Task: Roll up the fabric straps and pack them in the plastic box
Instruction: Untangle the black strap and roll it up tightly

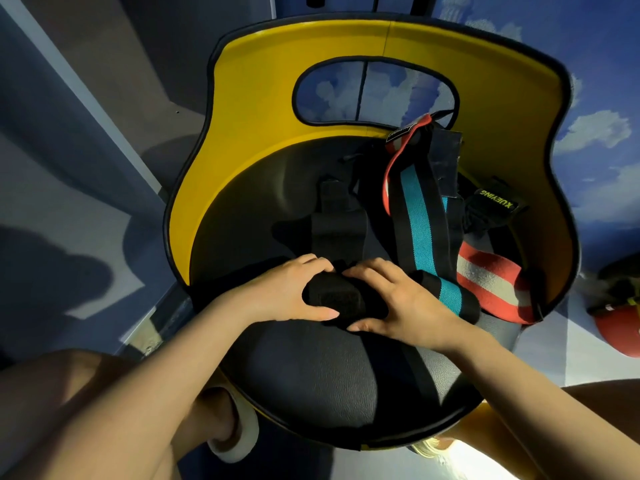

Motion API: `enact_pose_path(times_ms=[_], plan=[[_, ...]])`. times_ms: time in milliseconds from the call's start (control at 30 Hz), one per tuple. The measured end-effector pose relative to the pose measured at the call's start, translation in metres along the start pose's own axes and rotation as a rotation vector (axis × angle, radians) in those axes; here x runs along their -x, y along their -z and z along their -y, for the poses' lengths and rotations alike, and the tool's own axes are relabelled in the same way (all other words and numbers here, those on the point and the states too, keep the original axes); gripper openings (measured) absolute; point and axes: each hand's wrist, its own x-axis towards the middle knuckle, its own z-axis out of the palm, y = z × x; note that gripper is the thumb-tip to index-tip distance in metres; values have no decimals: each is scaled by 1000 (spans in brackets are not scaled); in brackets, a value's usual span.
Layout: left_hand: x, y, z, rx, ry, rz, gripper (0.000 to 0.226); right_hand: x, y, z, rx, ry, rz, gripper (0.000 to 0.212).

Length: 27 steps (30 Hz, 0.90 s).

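Observation:
A black fabric strap roll lies on the black chair seat. My left hand grips its left end, fingers over the top and thumb underneath. My right hand grips its right end the same way. The unrolled part of this black strap runs away from the roll across the seat. A black strap with a teal stripe lies to the right of my right hand. Beside it lies a red and white striped strap. No plastic box is in view.
The chair has a yellow curved back with an oval cut-out. A black strap with a labelled tag lies at the seat's right. A red object sits on the floor at the right edge. My knees and a white slipper are below.

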Motion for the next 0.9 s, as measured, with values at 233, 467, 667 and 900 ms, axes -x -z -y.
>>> enact_pose_path(times_ms=[233, 467, 667, 900], plan=[[-3, -2, -3, -52, -9, -50, 66, -2, 8, 0, -81, -36, 8, 70], [4, -9, -15, -217, -99, -158, 74, -4, 13, 0, -178, -155, 46, 61], [2, -7, -14, -169, -106, -135, 60, -6, 14, 2, -164, -191, 100, 62], [-3, -1, -12, -58, -31, -32, 61, 1, 6, 9, 30, -69, 59, 80]])
